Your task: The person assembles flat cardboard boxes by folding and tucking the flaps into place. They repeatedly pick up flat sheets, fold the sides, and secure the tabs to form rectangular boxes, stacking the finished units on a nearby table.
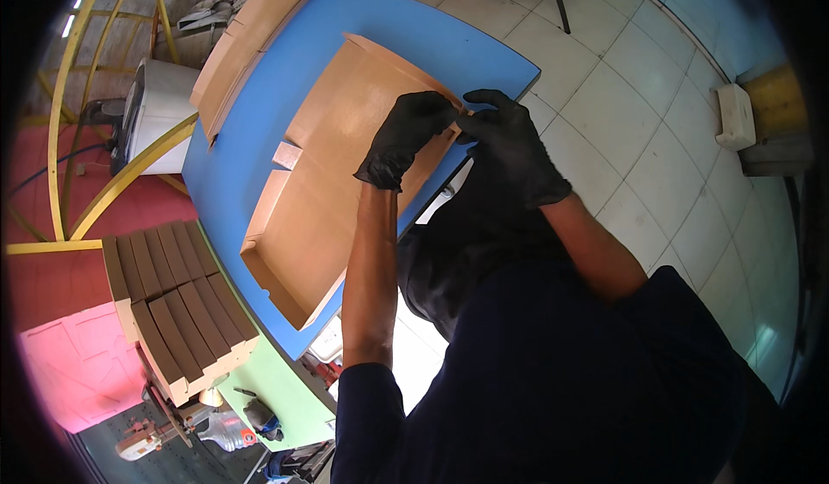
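Observation:
A partly folded brown cardboard box (345, 113) lies on a blue table, its panels open and some edge walls standing up. In a black glove, my left hand (409, 135) is closed, its fingertips pinching the box's edge near the right-hand corner. My right hand (514, 143), also gloved in black, meets it at that corner from outside, thumb and fingers bent onto the cardboard flap. The fingertips of both hands nearly touch, and they partly hide the corner. Near the box's middle, on its left side, a small flap stands out by a slit.
Flat cardboard blanks (250, 39) lie along the far left edge of the blue table (449, 22). Several folded brown boxes (181, 298) are stacked at the left, by a light green table (281, 393) holding a dark item. A clear plastic bottle (226, 430) is below.

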Available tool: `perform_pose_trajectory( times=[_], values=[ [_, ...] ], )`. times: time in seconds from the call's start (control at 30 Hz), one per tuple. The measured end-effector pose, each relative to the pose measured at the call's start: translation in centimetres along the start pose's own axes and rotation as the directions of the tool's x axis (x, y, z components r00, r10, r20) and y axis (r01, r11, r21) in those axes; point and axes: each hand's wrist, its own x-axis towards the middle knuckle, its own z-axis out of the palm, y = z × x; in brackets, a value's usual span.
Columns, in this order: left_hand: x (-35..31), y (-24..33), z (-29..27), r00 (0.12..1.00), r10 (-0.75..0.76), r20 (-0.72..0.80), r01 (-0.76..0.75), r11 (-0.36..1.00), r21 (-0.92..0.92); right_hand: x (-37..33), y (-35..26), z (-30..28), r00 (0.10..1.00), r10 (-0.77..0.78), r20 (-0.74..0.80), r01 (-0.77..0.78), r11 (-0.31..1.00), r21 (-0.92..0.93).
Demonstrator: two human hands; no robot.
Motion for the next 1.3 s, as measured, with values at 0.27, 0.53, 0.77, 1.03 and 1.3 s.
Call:
perform_pose_trajectory(
  times=[0.27,0.53,0.77,1.03,1.3],
  values=[
    [-0.1,-0.1,0.5,0.985,0.005,-0.174,0.014,0.994,0.11,0.1,-2.4,-3.7,0.997,-0.066,0.047,0.078,0.949,-0.306],
    [-7.8,4.1,5.2,0.953,0.268,0.144,-0.301,0.895,0.329,4.3,-2.7,-2.8,0.833,-0.528,0.166,0.494,0.575,-0.652],
    [-16.7,3.4,2.9,0.947,-0.046,0.317,-0.222,0.618,0.754,7.1,-3.4,-3.2,0.77,-0.339,0.541,0.625,0.223,-0.748],
    [-25.0,3.8,0.3,0.941,-0.195,-0.276,0.337,0.612,0.715,1.4,-2.2,2.2,0.843,-0.041,0.536,0.487,0.478,-0.731],
    [-23.2,2.5,3.8,0.79,0.212,-0.576,0.363,0.596,0.716,-0.8,0.1,5.4,0.903,0.007,0.43,0.259,0.788,-0.559]
  ],
)
